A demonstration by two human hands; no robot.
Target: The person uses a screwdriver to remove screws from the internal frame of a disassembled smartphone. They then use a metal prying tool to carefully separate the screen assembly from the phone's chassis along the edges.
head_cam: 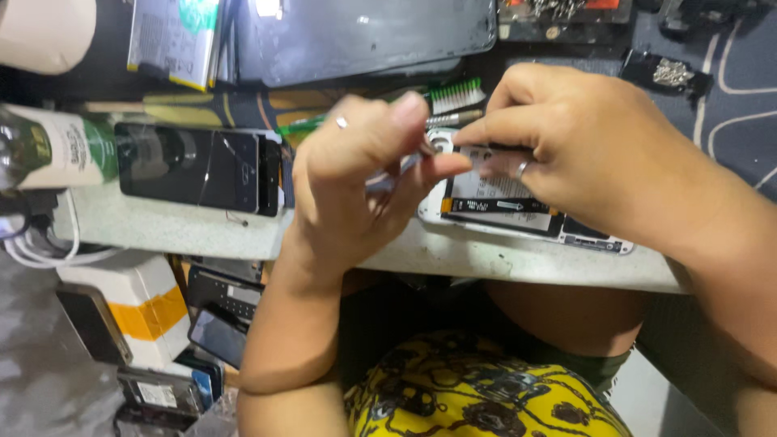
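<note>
Cluttered counter (202, 231): your right hand (583, 146) pins the opened phone (518, 206) to steady it, your left hand (364, 170) pinches tweezers (396, 170) shut at its top edge.

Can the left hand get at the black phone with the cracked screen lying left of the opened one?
Probably yes: the cracked black phone lies on the bench just beside the left hand with nothing between them, though that hand already pinches a thin metal tool.

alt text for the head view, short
Two hands work on an opened white phone at a bench's edge: the left hand pinches a thin metal tool, the right hand steadies the phone. A dark cracked phone lies to the left.
</note>
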